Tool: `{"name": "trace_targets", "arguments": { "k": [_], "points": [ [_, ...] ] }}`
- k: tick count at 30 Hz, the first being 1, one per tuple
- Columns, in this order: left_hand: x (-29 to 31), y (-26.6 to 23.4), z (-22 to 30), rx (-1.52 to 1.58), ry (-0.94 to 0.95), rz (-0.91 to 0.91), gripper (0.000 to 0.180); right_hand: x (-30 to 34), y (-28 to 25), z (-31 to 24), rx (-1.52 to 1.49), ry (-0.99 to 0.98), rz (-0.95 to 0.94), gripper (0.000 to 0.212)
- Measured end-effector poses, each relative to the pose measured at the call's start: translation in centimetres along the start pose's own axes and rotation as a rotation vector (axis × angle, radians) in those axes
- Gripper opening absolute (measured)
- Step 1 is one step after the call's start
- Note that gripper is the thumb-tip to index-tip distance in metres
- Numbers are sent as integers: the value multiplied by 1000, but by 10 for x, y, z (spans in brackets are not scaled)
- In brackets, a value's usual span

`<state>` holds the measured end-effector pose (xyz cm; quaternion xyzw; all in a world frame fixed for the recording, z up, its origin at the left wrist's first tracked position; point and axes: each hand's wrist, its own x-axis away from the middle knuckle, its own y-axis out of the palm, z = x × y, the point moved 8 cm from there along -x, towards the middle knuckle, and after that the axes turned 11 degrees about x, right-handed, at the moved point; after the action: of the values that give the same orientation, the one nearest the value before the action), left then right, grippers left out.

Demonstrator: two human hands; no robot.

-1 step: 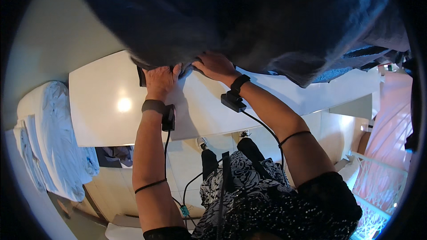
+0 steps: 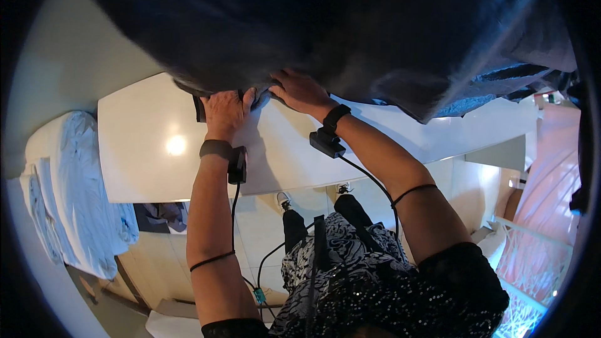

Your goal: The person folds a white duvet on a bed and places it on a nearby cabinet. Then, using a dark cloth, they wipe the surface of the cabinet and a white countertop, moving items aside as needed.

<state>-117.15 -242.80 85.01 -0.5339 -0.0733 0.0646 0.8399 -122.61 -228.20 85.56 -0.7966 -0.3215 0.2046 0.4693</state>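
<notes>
A large dark cloth (image 2: 282, 31), smooth with a slight sheen, fills the upper part of the view and hangs over the far side of a white tabletop (image 2: 141, 156). My left hand (image 2: 225, 112) is closed on its lower edge, thumb towards the right. Just to the right, my right hand (image 2: 302, 94) is closed on the same edge, its fingers partly lost in the dark folds. Between the two thumbs the fabric bunches into a small grey fold. A short black strip shows beside my left hand, but I cannot tell what it is.
White and pale blue bedding (image 2: 84, 181) lies in a pile at the left. Blue fuzzy fabric (image 2: 463, 106) shows under the cloth's right end. Pink drapery (image 2: 548, 181) hangs at the far right, above a pale lattice frame (image 2: 532, 263). Dark folded fabric (image 2: 164, 216) sits below the table's front edge.
The dark cloth's left side has spread slightly further left and its folds have shifted a little. Both hands keep their hold in nearly the same place.
</notes>
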Motion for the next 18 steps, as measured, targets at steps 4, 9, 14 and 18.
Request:
{"name": "trace_targets", "arguments": {
  "k": [4,9,14,18],
  "points": [
    [8,15,31,-121,50,206,67,16,48,67,-154,-8,31,46],
    [34,80,105,-275,112,169,69,104,-2,113,64,23,-49,46],
    [43,122,227,339,164,95,59,199,-48,202,334,49,35,42],
    [77,142,287,122,68,-91,61,248,-95,197,397,223,-171,51]
  ]
}}
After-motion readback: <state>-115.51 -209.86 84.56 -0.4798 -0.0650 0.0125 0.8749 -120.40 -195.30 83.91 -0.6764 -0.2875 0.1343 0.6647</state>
